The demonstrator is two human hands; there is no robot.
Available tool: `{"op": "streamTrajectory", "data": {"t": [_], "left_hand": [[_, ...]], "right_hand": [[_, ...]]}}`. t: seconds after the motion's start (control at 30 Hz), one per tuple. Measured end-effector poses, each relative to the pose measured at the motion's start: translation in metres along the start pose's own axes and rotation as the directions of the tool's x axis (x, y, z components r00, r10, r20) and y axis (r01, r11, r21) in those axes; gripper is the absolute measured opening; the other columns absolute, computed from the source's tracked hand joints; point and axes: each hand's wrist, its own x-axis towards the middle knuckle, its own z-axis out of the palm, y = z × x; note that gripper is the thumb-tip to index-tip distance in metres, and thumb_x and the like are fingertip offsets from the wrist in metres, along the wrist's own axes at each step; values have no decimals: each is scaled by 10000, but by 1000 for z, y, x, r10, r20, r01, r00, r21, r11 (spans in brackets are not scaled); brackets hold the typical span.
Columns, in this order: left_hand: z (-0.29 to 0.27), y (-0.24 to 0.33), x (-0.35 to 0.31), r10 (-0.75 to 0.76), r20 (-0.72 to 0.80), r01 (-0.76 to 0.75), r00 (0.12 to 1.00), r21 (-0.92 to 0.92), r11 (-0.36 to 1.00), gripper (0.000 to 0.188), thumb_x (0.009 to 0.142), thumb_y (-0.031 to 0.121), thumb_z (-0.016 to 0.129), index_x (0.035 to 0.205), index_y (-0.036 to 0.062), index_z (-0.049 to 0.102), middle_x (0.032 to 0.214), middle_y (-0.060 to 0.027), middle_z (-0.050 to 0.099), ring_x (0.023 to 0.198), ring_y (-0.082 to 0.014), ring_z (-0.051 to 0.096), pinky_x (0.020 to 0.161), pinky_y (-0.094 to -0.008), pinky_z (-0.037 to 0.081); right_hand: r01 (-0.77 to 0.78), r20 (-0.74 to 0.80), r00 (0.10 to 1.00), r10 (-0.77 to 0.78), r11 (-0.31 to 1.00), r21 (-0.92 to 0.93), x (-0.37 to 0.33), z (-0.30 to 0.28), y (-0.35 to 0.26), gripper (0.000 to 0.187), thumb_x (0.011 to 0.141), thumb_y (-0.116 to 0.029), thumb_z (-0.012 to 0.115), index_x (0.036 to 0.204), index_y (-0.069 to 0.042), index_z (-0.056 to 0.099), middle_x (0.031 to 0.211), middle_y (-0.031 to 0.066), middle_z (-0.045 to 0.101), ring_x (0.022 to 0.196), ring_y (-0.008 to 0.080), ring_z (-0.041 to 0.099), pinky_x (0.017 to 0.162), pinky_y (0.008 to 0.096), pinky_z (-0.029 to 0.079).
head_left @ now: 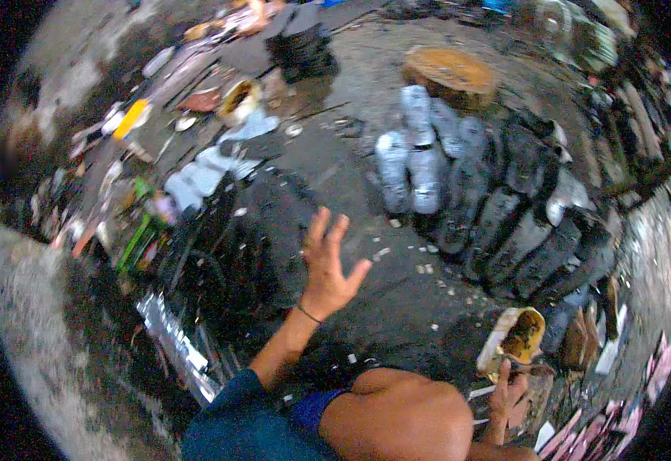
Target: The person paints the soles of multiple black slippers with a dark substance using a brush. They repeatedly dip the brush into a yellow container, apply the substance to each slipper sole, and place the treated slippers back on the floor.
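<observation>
My left hand (326,270) reaches out over the dark ground, its fingers spread and nothing in them. A thin dark band circles that wrist. At the lower right, my right hand (508,396) is at the lower end of a cut-open, off-white and yellow container (511,338) with dark brown residue inside. Its fingers are partly bent and blurred, so whether they grip the container or something else is unclear. Beyond it lie rows of sole-shaped pieces: black ones (497,223) and pale grey-blue ones (425,180). More pale pieces (197,178) lie left of my left hand.
A round brown wooden block (451,71) stands at the back. A dark stack (301,46) is at the far left of it. Another stained container (241,102), a shiny silvery sheet (176,342) and mixed scraps lie on the left. Pink strips (593,434) lie at the lower right.
</observation>
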Motion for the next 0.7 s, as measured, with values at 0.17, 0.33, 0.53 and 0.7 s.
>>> {"op": "streamTrajectory", "data": {"t": [0.17, 0.33, 0.53, 0.7], "left_hand": [[-152, -124, 11, -284, -190, 341, 940, 543, 767, 938, 777, 373, 787, 1505, 35, 303, 1561, -260, 305, 1451, -449, 258, 1162, -575, 222], [-160, -145, 4, -284, 7, 232, 959, 555, 799, 512, 881, 241, 704, 1296, -28, 573, 1255, -222, 629, 1128, -395, 610, 985, -450, 480], [-68, 37, -4, 107, 325, -160, 940, 140, 977, 500, 895, 164, 682, 1337, -34, 560, 1187, -221, 633, 1068, -404, 598, 949, -459, 488], [87, 78, -89, 295, 525, -262, 798, -138, 955, 620, 823, 151, 752, 1390, 91, 508, 1373, -162, 468, 1178, -383, 502, 999, -452, 469]], "right_hand": [[44, 41, 998, -44, 999, -17, -6, 11, -2, 318, 992, -281, 634, 1132, 4, 643, 1084, 88, 659, 984, 193, 610, 846, 353, 520], [79, -58, 995, -87, 989, -127, 15, -3, 3, 346, 1047, -225, 517, 1288, 13, 587, 1272, 152, 626, 1167, 238, 571, 1028, 371, 426], [-39, -302, 947, -109, 894, -445, 62, -41, -20, 275, 907, -258, 715, 1027, -12, 742, 900, 154, 740, 818, 254, 700, 745, 363, 539], [165, -152, 924, -351, 725, -669, 76, -11, 15, 290, 885, -326, 693, 989, -60, 747, 894, 170, 697, 887, 360, 646, 825, 460, 500]]}}
